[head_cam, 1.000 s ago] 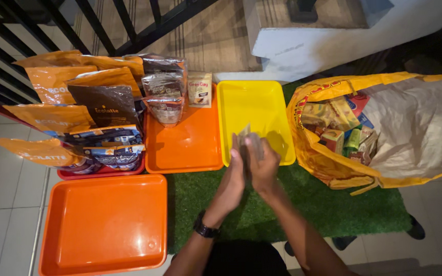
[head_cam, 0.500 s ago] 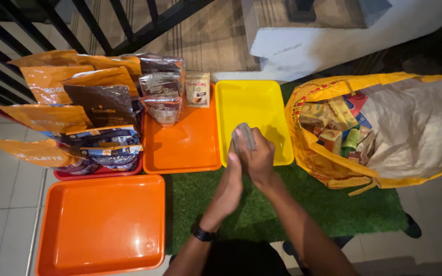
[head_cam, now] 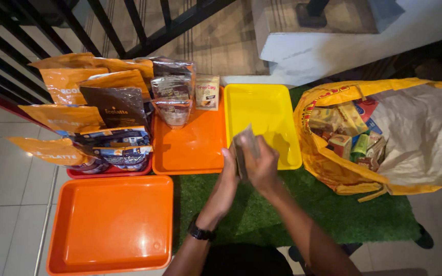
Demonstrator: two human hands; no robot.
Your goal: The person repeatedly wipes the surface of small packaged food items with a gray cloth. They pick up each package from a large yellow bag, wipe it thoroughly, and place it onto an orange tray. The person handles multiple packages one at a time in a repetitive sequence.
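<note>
Gripping the small grey-brown foil sachet (head_cam: 245, 148) between both hands, left hand (head_cam: 228, 176) and right hand (head_cam: 262, 166), you should keep it upright over the yellow plastic tray (head_cam: 262, 110).

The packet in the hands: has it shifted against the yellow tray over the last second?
No clear shift. The packet sits between both hands over the near left corner of the yellow tray, much as before.

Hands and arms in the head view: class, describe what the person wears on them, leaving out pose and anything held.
Both forearms are bare, with no sleeves in view. The left hand has a black wristband or watch around its wrist. The right hand shows no band, glove or ring that can be made out.
</note>
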